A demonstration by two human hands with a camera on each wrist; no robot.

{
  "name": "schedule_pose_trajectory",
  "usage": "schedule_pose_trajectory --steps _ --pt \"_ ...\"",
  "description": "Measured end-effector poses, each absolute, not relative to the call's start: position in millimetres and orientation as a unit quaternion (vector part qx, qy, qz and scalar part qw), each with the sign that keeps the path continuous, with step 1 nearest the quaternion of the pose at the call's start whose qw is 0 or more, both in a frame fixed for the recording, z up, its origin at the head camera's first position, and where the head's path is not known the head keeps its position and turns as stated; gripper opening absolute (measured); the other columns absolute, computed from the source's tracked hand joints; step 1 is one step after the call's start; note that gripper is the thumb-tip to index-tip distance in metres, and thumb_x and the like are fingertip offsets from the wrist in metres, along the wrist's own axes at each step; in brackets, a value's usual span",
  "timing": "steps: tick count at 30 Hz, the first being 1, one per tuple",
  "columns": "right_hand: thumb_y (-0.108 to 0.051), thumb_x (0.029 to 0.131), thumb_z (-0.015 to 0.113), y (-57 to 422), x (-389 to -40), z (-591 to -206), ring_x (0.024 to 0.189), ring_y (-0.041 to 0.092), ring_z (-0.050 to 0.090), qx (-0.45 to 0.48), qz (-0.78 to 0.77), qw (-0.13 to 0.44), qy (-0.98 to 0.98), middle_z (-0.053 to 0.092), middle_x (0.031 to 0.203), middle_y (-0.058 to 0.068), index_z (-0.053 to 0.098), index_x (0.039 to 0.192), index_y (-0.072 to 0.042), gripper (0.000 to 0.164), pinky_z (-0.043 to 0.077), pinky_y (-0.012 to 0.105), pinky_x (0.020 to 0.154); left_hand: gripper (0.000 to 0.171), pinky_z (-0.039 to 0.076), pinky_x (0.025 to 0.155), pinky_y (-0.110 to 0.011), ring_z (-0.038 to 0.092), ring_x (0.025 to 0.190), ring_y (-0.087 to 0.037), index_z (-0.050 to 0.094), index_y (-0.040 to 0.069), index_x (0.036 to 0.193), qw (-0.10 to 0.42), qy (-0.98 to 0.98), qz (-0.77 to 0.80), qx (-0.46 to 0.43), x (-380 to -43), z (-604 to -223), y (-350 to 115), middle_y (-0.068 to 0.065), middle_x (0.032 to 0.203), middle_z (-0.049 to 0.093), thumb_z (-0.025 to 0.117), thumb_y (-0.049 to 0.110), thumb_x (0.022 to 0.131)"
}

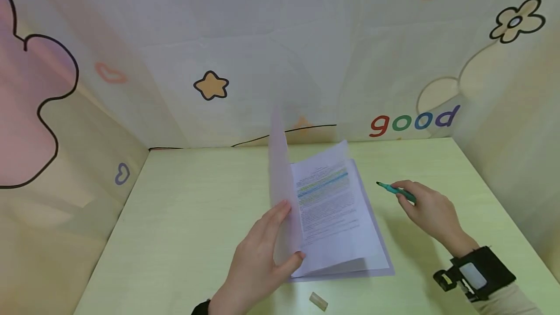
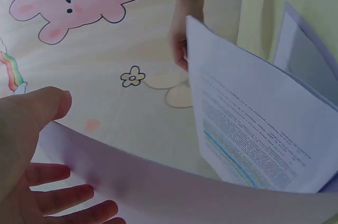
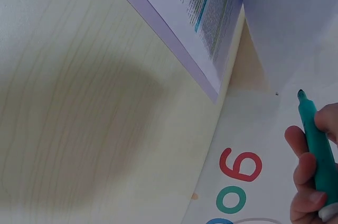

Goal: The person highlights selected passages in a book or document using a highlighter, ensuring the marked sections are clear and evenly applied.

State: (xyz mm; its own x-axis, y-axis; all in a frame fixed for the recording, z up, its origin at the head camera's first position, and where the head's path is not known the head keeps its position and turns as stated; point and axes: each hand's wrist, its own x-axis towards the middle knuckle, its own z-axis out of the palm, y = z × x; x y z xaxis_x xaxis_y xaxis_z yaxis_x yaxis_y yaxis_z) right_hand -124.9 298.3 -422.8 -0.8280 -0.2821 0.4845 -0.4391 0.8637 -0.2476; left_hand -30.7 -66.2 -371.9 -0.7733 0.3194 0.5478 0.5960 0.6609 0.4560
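A lilac folder (image 1: 391,272) lies open on the table, its left cover (image 1: 280,169) raised nearly upright. My left hand (image 1: 258,252) touches that cover, fingers spread fairly straight against its outer side and the thumb by its lower edge. In the left wrist view the cover's edge (image 2: 148,159) runs between thumb and fingers. The printed sheet (image 1: 328,222) in the folder bears blue and yellow highlighted lines, and its lower corner lifts. Right of the folder, above the table, my right hand (image 1: 433,210) holds a teal highlighter (image 1: 404,193), dark tip exposed and pointing left.
A small translucent block (image 1: 318,301) lies near the table's front, below the folder. Pale yellow-green table (image 1: 188,218) surrounds the folder. A printed cloth (image 1: 245,28) with stars, hearts and letters hangs behind and along both sides.
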Motion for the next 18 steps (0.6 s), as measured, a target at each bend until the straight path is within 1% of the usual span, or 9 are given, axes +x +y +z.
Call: schedule_pose_trajectory --steps 2,4,7,10,15,18 --pt "-0.009 0.075 0.067 301 -125 -422 0.046 0.005 0.033 0.181 0.177 0.23 -0.94 0.062 0.077 0.0 0.061 0.103 -0.017 0.03 0.023 0.024 0.034 0.08 0.049 0.082 -0.04 0.038 0.122 -0.017 0.03 0.014 0.14 0.197 -0.894 -0.309 -0.256 -31 -381 -60 -0.002 0.141 0.036 0.069 0.032 0.072" --pt "-0.01 0.075 0.066 302 -125 -422 0.046 0.005 0.032 0.173 0.176 0.231 -0.941 0.061 0.077 0.002 0.061 0.104 -0.016 0.029 0.022 0.025 0.034 0.081 0.048 0.084 -0.039 0.036 0.124 -0.017 0.029 0.014 0.141 0.179 -0.902 -0.298 -0.254 -31 -391 -54 -0.002 0.143 0.032 0.068 0.034 0.073" --pt "-0.011 0.077 0.066 303 -126 -422 0.045 0.005 0.031 0.164 0.176 0.228 -0.944 0.061 0.077 0.003 0.061 0.105 -0.015 0.029 0.022 0.025 0.034 0.082 0.046 0.088 -0.037 0.033 0.125 -0.018 0.027 0.013 0.141 0.168 -0.907 -0.282 -0.263 -31 -404 -46 -0.004 0.145 0.03 0.068 0.035 0.074" --pt "-0.011 0.077 0.065 303 -126 -422 0.044 0.006 0.031 0.157 0.177 0.226 -0.945 0.06 0.076 0.001 0.061 0.105 -0.016 0.028 0.022 0.025 0.034 0.081 0.045 0.09 -0.035 0.034 0.125 -0.019 0.03 0.011 0.14 0.174 -0.907 -0.261 -0.279 -32 -418 -39 -0.007 0.143 0.031 0.068 0.036 0.073" --pt "-0.011 0.077 0.065 302 -128 -421 0.044 0.006 0.031 0.154 0.183 0.234 -0.942 0.059 0.074 0.0 0.061 0.104 -0.016 0.028 0.023 0.026 0.033 0.076 0.042 0.093 -0.032 0.038 0.121 -0.022 0.037 0.006 0.135 0.203 -0.903 -0.215 -0.312 -33 -436 -34 -0.01 0.138 0.038 0.069 0.035 0.072" --pt "-0.011 0.077 0.065 300 -129 -419 0.044 0.006 0.031 0.15 0.185 0.244 -0.94 0.059 0.073 0.001 0.061 0.104 -0.015 0.028 0.023 0.026 0.033 0.074 0.039 0.096 -0.031 0.04 0.119 -0.022 0.04 0.006 0.133 0.207 -0.905 -0.184 -0.324 -34 -442 -34 -0.011 0.137 0.039 0.07 0.036 0.071"
